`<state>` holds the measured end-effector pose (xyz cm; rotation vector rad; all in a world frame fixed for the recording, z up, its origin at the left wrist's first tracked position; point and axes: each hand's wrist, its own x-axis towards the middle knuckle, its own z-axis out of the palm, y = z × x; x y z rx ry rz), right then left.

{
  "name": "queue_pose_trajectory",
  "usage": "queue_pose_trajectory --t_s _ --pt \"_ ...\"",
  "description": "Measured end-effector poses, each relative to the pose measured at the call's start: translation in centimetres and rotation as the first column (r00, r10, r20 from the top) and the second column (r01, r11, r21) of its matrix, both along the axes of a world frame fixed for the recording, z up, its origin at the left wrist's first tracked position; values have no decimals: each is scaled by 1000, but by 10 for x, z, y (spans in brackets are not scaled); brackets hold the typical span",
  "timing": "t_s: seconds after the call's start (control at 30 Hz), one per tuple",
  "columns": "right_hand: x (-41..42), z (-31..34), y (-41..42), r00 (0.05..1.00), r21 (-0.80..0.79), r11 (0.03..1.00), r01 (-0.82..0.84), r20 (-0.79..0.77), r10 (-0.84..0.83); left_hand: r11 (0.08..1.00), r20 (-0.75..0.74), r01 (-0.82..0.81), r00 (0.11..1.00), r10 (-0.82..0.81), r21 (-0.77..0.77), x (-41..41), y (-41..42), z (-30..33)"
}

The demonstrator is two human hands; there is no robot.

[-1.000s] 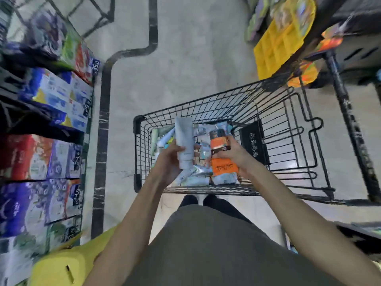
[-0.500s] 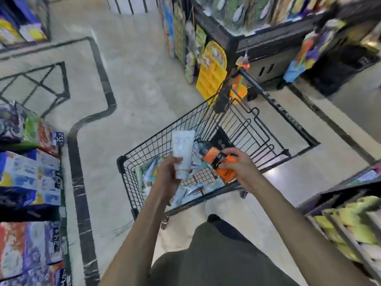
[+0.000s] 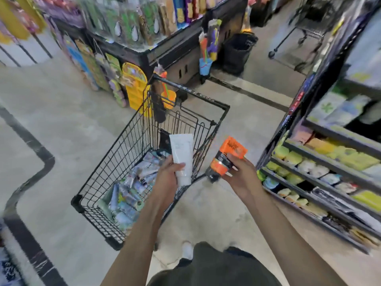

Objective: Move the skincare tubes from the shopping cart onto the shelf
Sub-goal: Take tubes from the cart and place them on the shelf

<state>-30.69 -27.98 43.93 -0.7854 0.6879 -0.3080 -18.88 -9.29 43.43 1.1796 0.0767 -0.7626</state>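
Note:
My left hand (image 3: 168, 179) grips a white skincare tube (image 3: 182, 155), cap end down, above the near right corner of the black wire shopping cart (image 3: 127, 141). My right hand (image 3: 240, 176) holds an orange tube with a black cap (image 3: 225, 159), tilted, out past the cart's right side over the floor. Several more tubes (image 3: 132, 188) lie heaped in the bottom of the cart. The shelf (image 3: 329, 168) stands at the right, its black tiers stocked with yellow, green and white packs.
A black display stand (image 3: 165, 50) with hanging goods and a yellow rack (image 3: 135, 87) stands beyond the cart. A black bin (image 3: 237, 52) and another trolley (image 3: 305, 38) are farther back. Pale floor with black inlay lines (image 3: 26, 176) spreads to the left.
Both hands lifted the tubes out of the cart. My view swung right, bringing the right-hand shelf into sight, and the orange tube moved past the cart's right side toward it.

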Motion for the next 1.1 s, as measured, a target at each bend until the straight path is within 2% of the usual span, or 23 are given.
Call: queue_pose_trajectory --t_s 0.13,0.27,0.43,0.73,1.1 --pt "-61 0 -30 989 -21 988 151 -2 -151 982 1 177 984 -177 -60 -47 -53 6" --pt "-131 -3 -68 957 -19 957 289 -25 -289 938 84 341 938 -336 -66 -109 -112 11" --pt "-236 1 -119 938 -29 938 344 -19 -345 892 150 452 883 -444 -21 -195 -189 11" --pt "-399 2 -188 831 -103 831 547 -58 -554 804 146 594 795 -589 10 -328 -297 10" --pt "-488 -8 -274 747 -221 742 633 -80 -660 722 158 688 706 -690 76 -413 -415 6"
